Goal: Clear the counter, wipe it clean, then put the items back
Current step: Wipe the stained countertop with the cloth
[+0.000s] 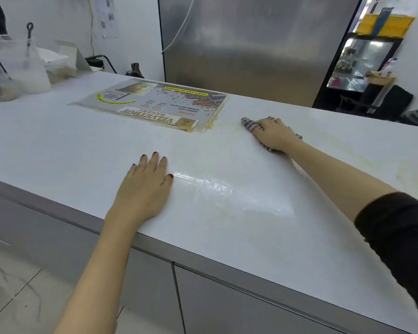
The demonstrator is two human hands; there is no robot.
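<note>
A white counter (251, 225) fills most of the view, with a wet shiny streak near its middle and yellowish stains at the right. My right hand (274, 133) presses flat on a checked cloth (247, 122) lying on the counter, just right of a laminated menu sheet (155, 104) stuck flat to the surface. My left hand (145, 189) rests palm down near the front edge, fingers spread, holding nothing.
Clear plastic containers (22, 66) with pale contents stand at the far left of the counter. A steel fridge (251, 44) rises behind the counter. Grey cabinet fronts (215, 297) run below the front edge. A shelf unit (367, 61) stands at the far right.
</note>
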